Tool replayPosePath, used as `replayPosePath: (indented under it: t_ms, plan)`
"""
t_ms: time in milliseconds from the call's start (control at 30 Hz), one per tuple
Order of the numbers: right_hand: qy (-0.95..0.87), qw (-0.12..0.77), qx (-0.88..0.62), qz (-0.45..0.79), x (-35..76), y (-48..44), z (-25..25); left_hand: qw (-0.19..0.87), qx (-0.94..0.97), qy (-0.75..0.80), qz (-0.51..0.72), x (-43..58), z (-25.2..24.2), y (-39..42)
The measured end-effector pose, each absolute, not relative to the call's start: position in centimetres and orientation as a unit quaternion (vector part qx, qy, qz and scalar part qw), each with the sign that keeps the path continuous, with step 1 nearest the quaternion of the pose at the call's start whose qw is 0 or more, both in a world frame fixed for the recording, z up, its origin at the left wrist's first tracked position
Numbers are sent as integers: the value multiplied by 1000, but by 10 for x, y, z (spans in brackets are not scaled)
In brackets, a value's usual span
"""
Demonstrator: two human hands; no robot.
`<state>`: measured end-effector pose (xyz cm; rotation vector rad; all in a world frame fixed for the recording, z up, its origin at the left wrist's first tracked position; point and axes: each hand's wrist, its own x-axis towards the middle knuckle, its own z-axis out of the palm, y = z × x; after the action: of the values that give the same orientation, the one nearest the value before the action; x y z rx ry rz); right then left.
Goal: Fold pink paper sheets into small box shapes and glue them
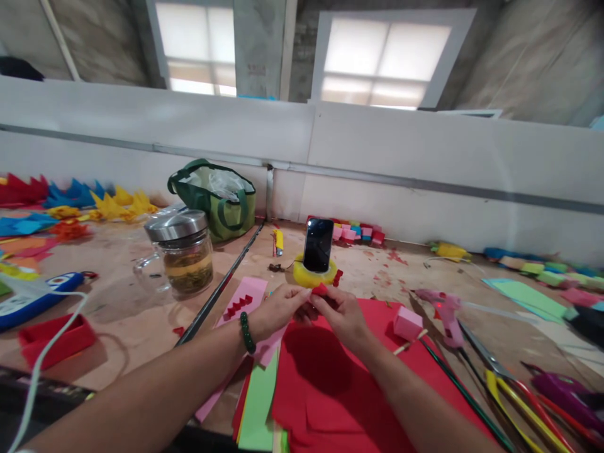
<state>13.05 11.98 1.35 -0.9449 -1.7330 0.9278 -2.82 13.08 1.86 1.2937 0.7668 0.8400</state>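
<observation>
My left hand (287,307) and my right hand (340,311) meet above a stack of red paper (330,390). Between their pinched fingertips is a small folded piece of red paper (319,289). A green bead bracelet (247,332) circles my left wrist. Just left of that hand, a pink paper strip (252,290) bears several small red folded pieces (239,306). A pink paper cube (408,323) sits on the red stack, to the right of my right hand. Beyond my fingers, a phone (318,244) leans upright in a yellow ring-shaped roll (306,274).
At right lie a pink glue gun (443,311), large scissors (500,371) and a purple tool (561,390). A lidded glass mug (182,258) and a green bag (221,207) stand at left, near a red box (56,340) and a white cable (51,352). Small paper cubes (358,233) line the wall.
</observation>
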Motion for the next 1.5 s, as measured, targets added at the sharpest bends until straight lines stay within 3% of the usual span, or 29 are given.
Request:
replayPosePath:
  t_ms: [400,600,800,1033,1267,1500]
  plan:
    - [-681,518,-422,299,144,123,24,459,693,363,420,-34,16,137]
    - [-650,527,-430,339,138,115,29,450,650,341,508,-31,23,130]
    - [-715,492,-442,225,139,110,34,414,671,356,501,-31,27,124]
    - [-754,449,-434,205,146,109,42,484,644,347,480,-32,25,122]
    - [-701,442,-486,277,147,106,49,561,601,335,460,-33,28,124]
    - [-613,423,-457,486,151,101,50,624,585,338,394,-34,29,122]
